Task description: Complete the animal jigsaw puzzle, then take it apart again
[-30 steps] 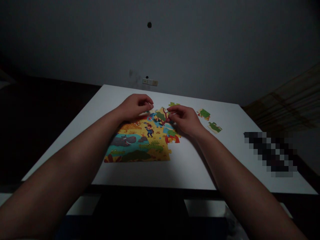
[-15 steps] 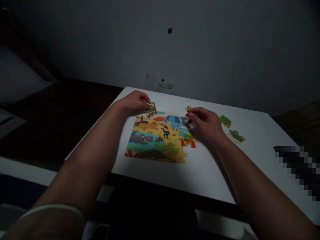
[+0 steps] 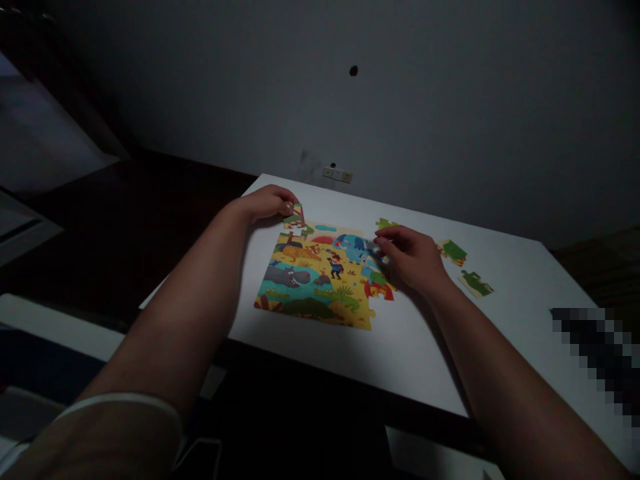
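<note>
My left hand (image 3: 273, 202) is closed on a jigsaw piece (image 3: 295, 217) with green, red and cream print, gripping it by its left side. That piece is at the top left corner of a partly joined jigsaw puzzle (image 3: 315, 273) showing a hippo, a leopard and an elephant. Over the puzzle's right side hovers my right hand (image 3: 413, 257), its fingers half curled and slightly apart, with nothing visible between them. Behind its fingertips lies a yellow-green piece (image 3: 385, 224), partly covered by the hand.
Two loose green pieces, one farther back (image 3: 453, 251) and one nearer (image 3: 476, 283), lie right of my right hand on the white table (image 3: 520, 333). A blurred dark object (image 3: 595, 353) is at the right edge. Behind the table stands a wall with sockets (image 3: 337, 175).
My left hand has shifted the held piece a little left and away from the puzzle's corner. My right hand has hardly moved over the puzzle. The view has shifted slightly.
</note>
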Motion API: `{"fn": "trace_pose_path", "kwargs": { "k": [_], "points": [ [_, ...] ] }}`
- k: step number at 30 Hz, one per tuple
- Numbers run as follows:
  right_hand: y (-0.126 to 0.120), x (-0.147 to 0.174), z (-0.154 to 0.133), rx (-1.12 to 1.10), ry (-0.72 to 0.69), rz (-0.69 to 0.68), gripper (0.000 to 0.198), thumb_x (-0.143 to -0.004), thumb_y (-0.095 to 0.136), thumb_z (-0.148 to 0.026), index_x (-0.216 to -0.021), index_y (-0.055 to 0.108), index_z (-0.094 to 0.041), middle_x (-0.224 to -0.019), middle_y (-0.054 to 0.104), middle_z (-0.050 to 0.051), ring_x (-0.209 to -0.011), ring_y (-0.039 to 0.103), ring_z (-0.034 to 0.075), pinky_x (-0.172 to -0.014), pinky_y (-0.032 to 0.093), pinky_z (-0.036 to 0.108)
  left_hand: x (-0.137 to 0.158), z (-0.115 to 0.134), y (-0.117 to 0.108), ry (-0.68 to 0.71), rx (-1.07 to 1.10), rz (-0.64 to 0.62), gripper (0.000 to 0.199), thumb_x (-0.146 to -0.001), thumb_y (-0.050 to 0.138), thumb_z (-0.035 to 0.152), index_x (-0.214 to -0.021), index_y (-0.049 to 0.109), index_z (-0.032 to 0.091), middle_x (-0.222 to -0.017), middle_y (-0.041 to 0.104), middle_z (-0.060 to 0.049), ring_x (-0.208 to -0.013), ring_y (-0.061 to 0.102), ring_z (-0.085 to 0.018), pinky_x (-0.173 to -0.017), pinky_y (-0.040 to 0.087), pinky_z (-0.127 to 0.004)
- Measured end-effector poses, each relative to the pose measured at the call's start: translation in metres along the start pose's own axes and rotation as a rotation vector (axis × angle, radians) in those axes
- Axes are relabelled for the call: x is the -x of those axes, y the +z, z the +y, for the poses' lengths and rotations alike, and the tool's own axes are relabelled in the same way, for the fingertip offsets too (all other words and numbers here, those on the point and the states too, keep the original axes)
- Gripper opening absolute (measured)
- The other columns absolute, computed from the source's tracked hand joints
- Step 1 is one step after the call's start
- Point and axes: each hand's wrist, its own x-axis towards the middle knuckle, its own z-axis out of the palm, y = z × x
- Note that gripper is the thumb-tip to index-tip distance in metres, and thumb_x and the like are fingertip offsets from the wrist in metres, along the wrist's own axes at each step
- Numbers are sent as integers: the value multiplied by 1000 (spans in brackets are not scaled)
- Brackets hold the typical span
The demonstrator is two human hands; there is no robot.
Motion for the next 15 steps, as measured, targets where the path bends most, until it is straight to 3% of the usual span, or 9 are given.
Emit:
{"fn": "trace_pose_path", "kwargs": {
  "k": [6,15],
  "points": [
    [0,1,2,66,-28,-27,32,-99,84,-54,-116,90,-27,-106,89,11,-86,81,30,-83,67,52,-1,-4,-2,8,7,-16,17,-70,86,19,-87,89,21,-84,80,-11,-77,71,-25,-79,56,-41],
    [-1,0,-1,77,-33,-36,32,-99,82,-52,-116,90,-26,-103,89,12,-88,81,31,-84,66,52,3,0,-4,38,-94,-80,26,-66,89,23,-91,94,19,-86,84,-12,-77,72,-25,-73,54,-37]
  ]
}}
